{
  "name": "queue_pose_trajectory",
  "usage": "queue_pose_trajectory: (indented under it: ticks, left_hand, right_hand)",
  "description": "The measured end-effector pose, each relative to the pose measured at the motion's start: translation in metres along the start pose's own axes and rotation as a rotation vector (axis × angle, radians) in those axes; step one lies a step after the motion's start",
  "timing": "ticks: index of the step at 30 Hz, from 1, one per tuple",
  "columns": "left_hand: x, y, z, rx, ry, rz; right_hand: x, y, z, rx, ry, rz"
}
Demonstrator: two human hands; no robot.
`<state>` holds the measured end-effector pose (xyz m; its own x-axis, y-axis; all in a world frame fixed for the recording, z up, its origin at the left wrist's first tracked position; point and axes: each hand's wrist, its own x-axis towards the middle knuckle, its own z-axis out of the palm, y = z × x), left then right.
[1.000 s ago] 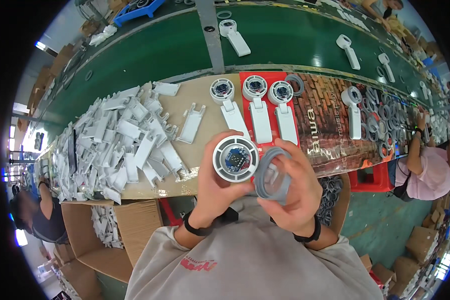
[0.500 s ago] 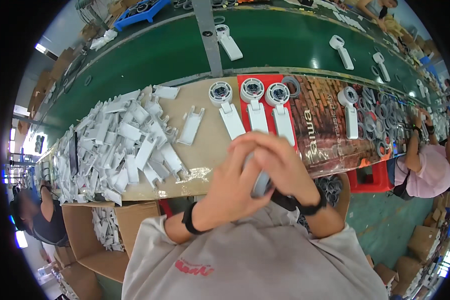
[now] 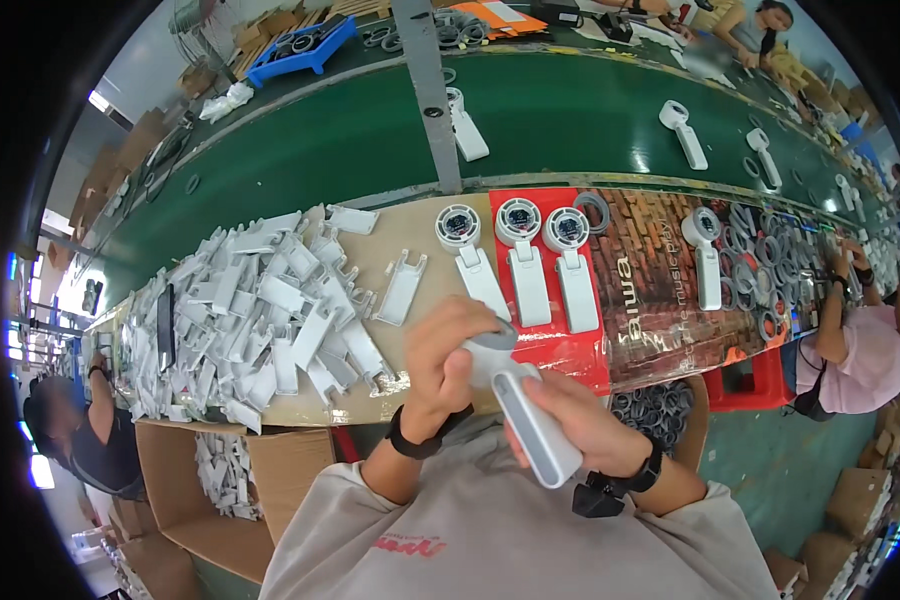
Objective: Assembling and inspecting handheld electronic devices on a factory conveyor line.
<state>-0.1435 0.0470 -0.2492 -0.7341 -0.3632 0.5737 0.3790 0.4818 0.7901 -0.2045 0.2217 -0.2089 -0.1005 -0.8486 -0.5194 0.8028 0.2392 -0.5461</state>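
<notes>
In front of my chest I hold a white handheld fan (image 3: pixel 538 425), tilted, its long handle pointing toward me and to the right. My left hand (image 3: pixel 442 352) is closed round its head, whose grey rim shows at the top. Fingers of my right hand (image 3: pixel 595 432) grip the handle. Just beyond, on the table, three similar white fans (image 3: pixel 528 285) lie in a row with circuit boards showing in their round heads. One white cover piece (image 3: pixel 402 289) lies apart to their left, beside a big heap of the same pieces (image 3: pixel 260 320).
At the right are another white fan (image 3: pixel 708 265) and many grey rings (image 3: pixel 760 260). A green conveyor (image 3: pixel 570 110) carrying white fans runs behind the table, past a metal post (image 3: pixel 432 110). Cardboard boxes (image 3: pixel 290 480) stand below the front edge. Co-workers sit at both sides.
My hands were clasped together over the fan; now they are apart, the left on its head and the right on its handle. The handle has swung into view. The view has tilted slightly.
</notes>
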Motion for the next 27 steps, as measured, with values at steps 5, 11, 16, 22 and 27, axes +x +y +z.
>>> queue_pose_trajectory:
  ticks: [5, 11, 16, 22, 27]
  left_hand:
    - [0.011, 0.012, -0.015, 0.194, 0.070, 0.198]
    - [-0.013, 0.007, -0.037, 0.243, 0.221, -0.008]
    - [-0.055, 0.003, -0.034, 0.204, 0.093, -0.107]
    - [-0.066, 0.000, -0.029, 0.195, 0.160, -0.119]
    - [-0.034, 0.015, -0.028, 0.081, 0.093, 0.060]
  right_hand:
    - [-0.002, -0.029, -0.002, -0.383, 0.065, -0.115]
    - [0.109, -0.232, -0.142, -1.257, 0.612, -0.522]
    - [0.235, -0.284, -0.219, -1.870, 0.950, -0.614]
    - [0.329, -0.253, -0.060, -1.667, 0.315, -0.232]
    - [0.365, -0.263, -0.119, -0.940, 0.357, -0.230]
